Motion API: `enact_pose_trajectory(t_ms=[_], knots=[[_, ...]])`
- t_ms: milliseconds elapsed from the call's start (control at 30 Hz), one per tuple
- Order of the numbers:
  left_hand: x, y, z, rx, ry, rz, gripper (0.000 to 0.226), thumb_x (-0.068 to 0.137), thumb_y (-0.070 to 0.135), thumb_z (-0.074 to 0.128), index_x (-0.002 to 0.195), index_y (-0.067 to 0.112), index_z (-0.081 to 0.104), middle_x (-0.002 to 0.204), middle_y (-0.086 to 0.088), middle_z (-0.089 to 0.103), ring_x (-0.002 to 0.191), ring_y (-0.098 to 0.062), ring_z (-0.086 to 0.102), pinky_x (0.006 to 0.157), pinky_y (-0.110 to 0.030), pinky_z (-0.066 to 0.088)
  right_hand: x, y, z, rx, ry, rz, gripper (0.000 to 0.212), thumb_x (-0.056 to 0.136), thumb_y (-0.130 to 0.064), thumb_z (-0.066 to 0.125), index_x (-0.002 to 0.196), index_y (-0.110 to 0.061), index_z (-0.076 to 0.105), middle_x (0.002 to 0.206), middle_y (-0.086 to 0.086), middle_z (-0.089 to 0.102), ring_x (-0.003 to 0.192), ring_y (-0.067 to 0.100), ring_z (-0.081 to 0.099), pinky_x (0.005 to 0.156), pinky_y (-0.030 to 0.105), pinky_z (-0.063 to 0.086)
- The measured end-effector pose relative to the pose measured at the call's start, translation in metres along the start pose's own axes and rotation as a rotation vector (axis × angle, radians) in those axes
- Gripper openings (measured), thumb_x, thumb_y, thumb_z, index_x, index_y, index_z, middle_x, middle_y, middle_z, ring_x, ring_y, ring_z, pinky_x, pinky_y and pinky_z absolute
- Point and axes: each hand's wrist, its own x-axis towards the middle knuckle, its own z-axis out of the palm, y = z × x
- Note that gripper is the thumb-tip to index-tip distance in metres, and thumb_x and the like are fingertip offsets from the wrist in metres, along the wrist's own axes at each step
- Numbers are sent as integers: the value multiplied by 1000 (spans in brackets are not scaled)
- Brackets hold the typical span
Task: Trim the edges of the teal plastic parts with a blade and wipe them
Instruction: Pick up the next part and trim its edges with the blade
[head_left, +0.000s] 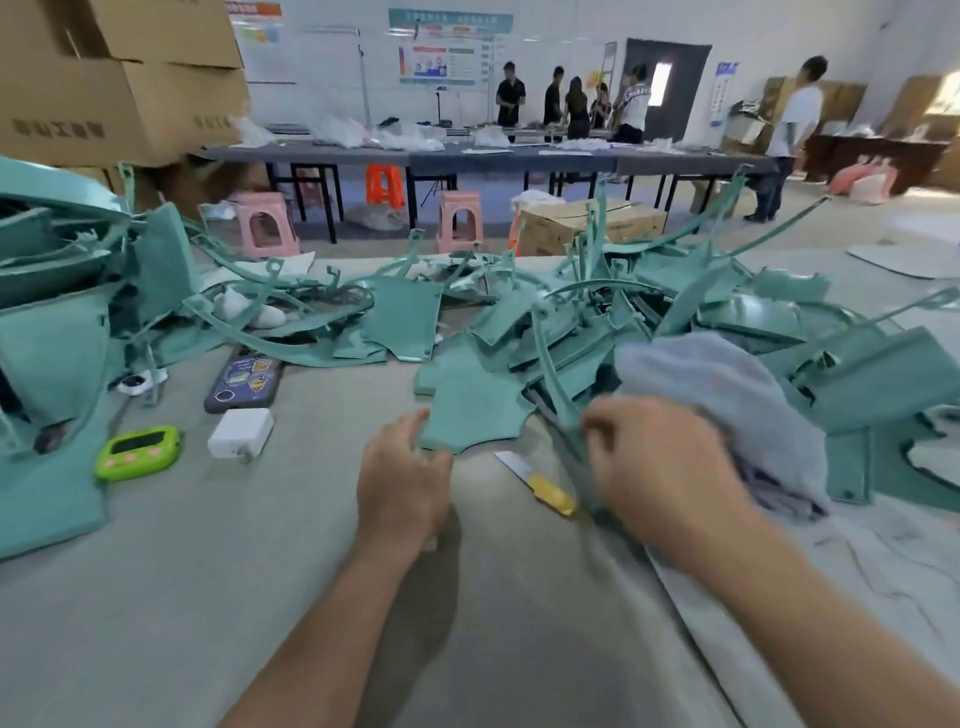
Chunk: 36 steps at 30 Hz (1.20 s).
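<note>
A grey fabric-covered tabletop (260, 561) carries a yellow-handled utility blade (544, 487). Left of it lie a white charger block (240, 432), a lime-green plastic timer (138, 452) and a dark phone (244, 382); behind it, heaped teal plastic parts (402, 317).

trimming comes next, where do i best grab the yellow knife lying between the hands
Take the knife by its yellow handle, not the bare blade. It lies flat, blade pointing far-left, handle end beside the right hand, so likely come from above on the near right.

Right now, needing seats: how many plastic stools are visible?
3: left pink stool, orange stool by the far table, right pink stool beside the box; others possibly hidden.
</note>
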Motion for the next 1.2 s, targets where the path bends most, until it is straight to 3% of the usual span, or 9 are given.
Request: enact_pose_trajectory(t_ms=[100, 233, 367, 533, 633, 833, 967, 1100, 1200], knots=[[19, -4, 1, 102, 58, 13, 48, 91, 28, 62, 138, 15, 56, 134, -7, 59, 127, -28, 48, 107, -38, 36, -12, -13, 47, -82, -309, 132, 24, 99, -27, 51, 76, -22, 49, 81, -3, 61, 82, 26, 64, 52, 30, 33], [34, -16, 12, 355, -127, 32, 39, 96, 49, 42, 101, 19, 64, 112, -4, 58, 119, -27, 48, 99, -43, 39, -19, -8, 76, 70, -227, 241, 21, 105, -41, 40, 91, -27, 45, 106, -2, 61, 102, 28, 65, 72, 37, 39], [48, -11, 20, 391, -173, 161, 51, 82, 62, 53, 122, 32, 64, 113, 10, 59, 113, -16, 50, 99, -38, 42, -12, 4, 77, 77, -267, 239, 32, 101, -55, 37, 84, -28, 39, 97, -6, 60, 92, 28, 60, 72, 38, 37], [64, -11, 14, -59, -193, -60, 48, 64, 30, 87, 108, 30, 71, 107, 9, 73, 98, -19, 69, 90, -42, 56, -5, 22, 68, 192, -260, 274, 34, 90, -52, 64, 77, -23, 51, 69, -7, 61, 68, 11, 57, 67, 36, 48], [70, -16, 13, -444, -106, -196, 29, 77, -1, 78, 97, 18, 67, 92, -7, 78, 94, -29, 73, 80, -42, 60, -3, 28, 70, 276, -194, 288, 36, 85, -44, 74, 70, -20, 51, 61, -6, 58, 61, 12, 55, 62, 37, 47], [64, -24, -20, -671, 14, -187, 29, 82, -6, 66, 97, 18, 68, 90, 3, 79, 83, -14, 74, 73, -30, 56, 5, 35, 77, 244, -159, 365, 30, 90, -38, 67, 72, -21, 50, 63, -5, 60, 66, 16, 56, 62, 40, 47], [41, -35, -47, -491, 135, -196, 35, 56, 12, 67, 85, 31, 72, 78, 5, 75, 67, -12, 66, 63, -33, 52, 4, 33, 82, 216, -105, 389, 29, 95, -38, 60, 74, -22, 47, 64, -5, 58, 64, 16, 53, 58, 37, 41], [16, -38, -59, -206, 104, -137, 13, 58, 10, 69, 70, 13, 69, 63, 2, 69, 57, -14, 58, 52, -31, 45, 1, 31, 83, 232, -72, 334, 35, 98, -41, 58, 71, -21, 46, 62, -4, 56, 62, 17, 51, 60, 38, 41], [8, -37, -62, -102, 120, -33, 31, 70, -12, 61, 67, 18, 58, 65, 26, 66, 61, 10, 57, 53, -8, 39, -3, 28, 82, 369, 28, 328, 37, 97, -37, 61, 69, -18, 44, 58, -3, 54, 59, 18, 51, 56, 39, 39]])
